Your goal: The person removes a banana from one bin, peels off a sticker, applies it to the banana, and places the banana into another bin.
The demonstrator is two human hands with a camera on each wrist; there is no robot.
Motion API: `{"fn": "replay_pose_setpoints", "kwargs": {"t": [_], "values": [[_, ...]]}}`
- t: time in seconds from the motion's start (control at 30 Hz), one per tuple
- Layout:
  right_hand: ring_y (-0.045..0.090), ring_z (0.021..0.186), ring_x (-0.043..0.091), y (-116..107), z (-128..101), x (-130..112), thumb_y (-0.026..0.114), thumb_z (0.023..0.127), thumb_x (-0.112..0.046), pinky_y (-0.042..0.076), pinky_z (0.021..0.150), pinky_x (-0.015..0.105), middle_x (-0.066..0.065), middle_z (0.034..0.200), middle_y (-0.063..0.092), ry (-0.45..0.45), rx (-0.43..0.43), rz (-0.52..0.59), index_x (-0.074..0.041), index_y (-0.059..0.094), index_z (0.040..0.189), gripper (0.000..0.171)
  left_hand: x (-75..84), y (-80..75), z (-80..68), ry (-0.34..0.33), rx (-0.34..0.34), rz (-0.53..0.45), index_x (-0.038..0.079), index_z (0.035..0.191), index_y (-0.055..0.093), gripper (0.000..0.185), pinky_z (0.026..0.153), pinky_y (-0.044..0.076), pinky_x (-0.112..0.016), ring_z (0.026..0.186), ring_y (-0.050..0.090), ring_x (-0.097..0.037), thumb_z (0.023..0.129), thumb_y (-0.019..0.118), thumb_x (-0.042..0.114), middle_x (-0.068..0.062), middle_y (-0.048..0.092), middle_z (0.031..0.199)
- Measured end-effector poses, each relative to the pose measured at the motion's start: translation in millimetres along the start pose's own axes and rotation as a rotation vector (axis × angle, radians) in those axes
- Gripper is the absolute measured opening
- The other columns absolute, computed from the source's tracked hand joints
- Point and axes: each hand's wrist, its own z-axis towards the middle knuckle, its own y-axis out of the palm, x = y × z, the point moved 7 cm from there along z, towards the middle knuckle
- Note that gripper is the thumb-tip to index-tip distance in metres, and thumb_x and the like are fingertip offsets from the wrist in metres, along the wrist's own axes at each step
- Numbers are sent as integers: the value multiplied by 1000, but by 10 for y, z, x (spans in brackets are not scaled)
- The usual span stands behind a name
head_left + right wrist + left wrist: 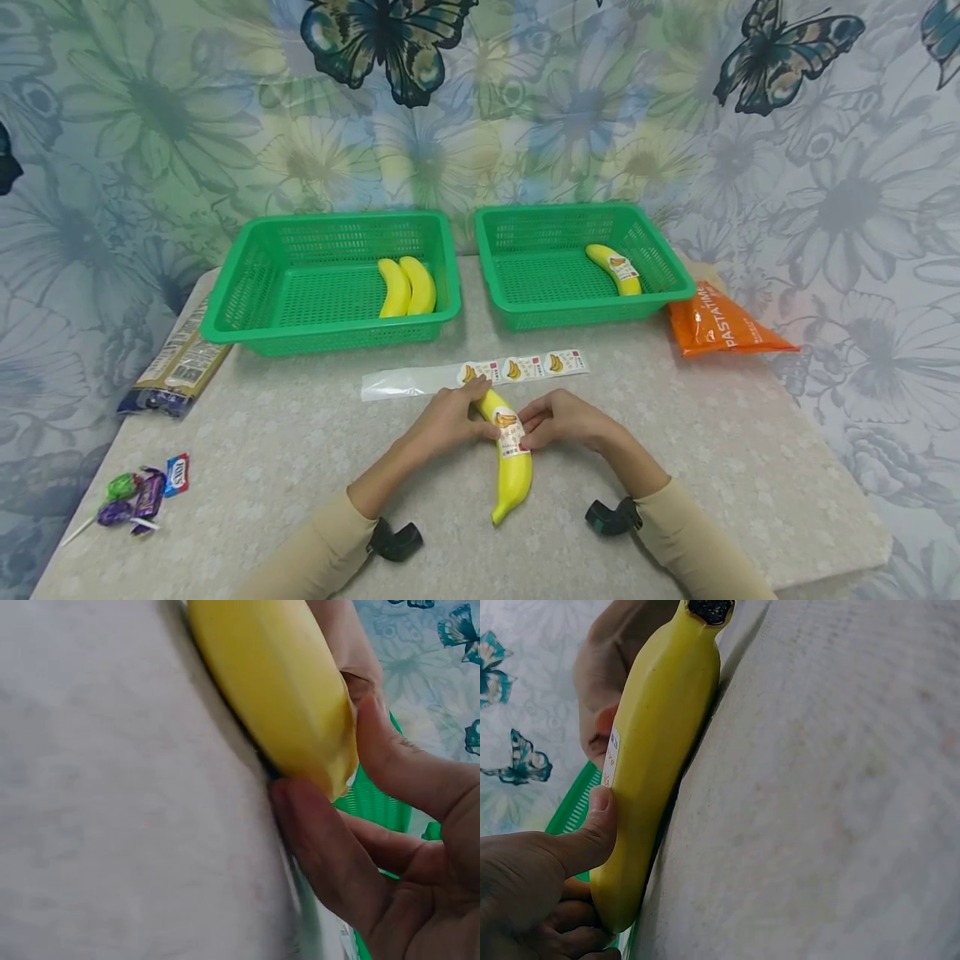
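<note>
Both hands mid-frame | left hand [450, 421] and right hand [558, 419] pinching stickered banana [512, 467] flat on table [300, 433] | sticker strip [480, 372] just above

Sticker print [513, 433] too small to read, forearms cut off

Left hand [448, 421] and right hand [558, 419] hold a stickered banana [510, 454] on the table [300, 450].
</note>
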Motion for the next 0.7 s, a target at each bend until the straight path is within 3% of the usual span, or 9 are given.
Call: {"fn": "replay_pose_setpoints", "kwargs": {"t": [0.3,0.5,0.7], "values": [[67,76,10,-12,-29,16,85,71,-9,54,69,23,9,86,74,-26,48,-72,6,69,109,43,-2,18,8,0,-16,0,6,146,45,86,116,34,-44,141,40,-32,77,81,41,-11,41,153],[71,77,14,13,-14,2,79,82,-16,60,70,28,12,92,75,28,13,-9,7,70,108,36,-13,32,-14,9,-18,7,7,147,43,86,116,35,-43,141,40,-31,78,79,44,-11,39,155],[66,64,12,37,18,-73,77,83,-33,57,60,26,4,79,74,76,117,-68,0,76,94,35,-15,27,-27,34,-25,12,6,148,41,88,115,36,-45,141,41,-31,79,77,47,-12,38,155]]}}
